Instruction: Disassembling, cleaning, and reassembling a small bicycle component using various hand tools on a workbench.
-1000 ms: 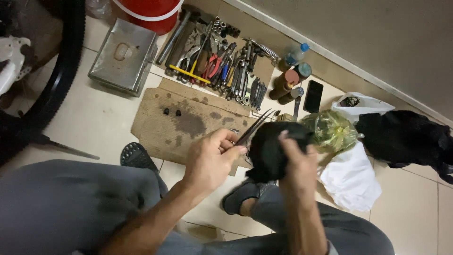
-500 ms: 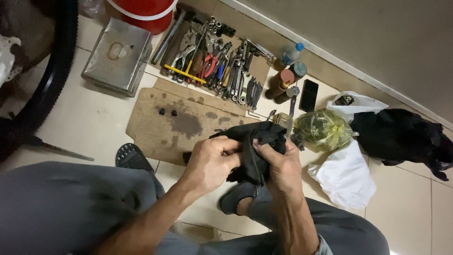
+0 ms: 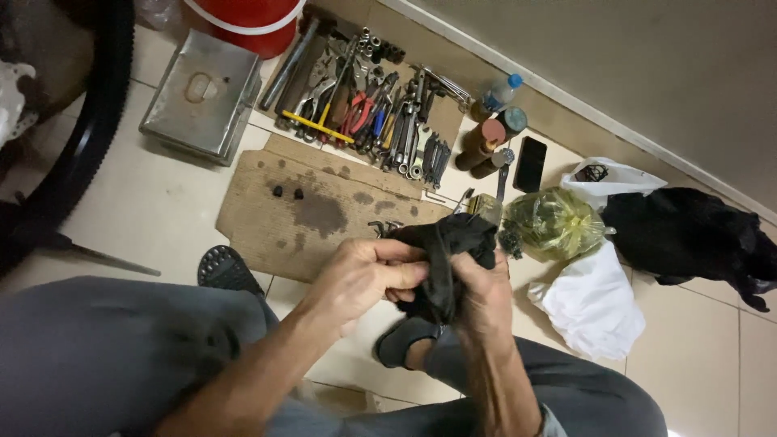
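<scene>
Both hands have closed together since a second ago: left hand [image 3: 364, 275] and right hand [image 3: 481, 295] now clench the crumpled black cloth [image 3: 445, 251], fingers curled tight, above the stained cardboard sheet's [image 3: 316, 210] near edge.

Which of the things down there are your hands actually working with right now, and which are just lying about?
In hand:
- black rag, bunched between both hands
- left hand, closed on the rag
- right hand, closed on the rag

Lying about:
- row of hand tools by the wall
- stained cardboard
- metal box
- red bucket
- yellow-green bag
- white cloth
- phone
</scene>
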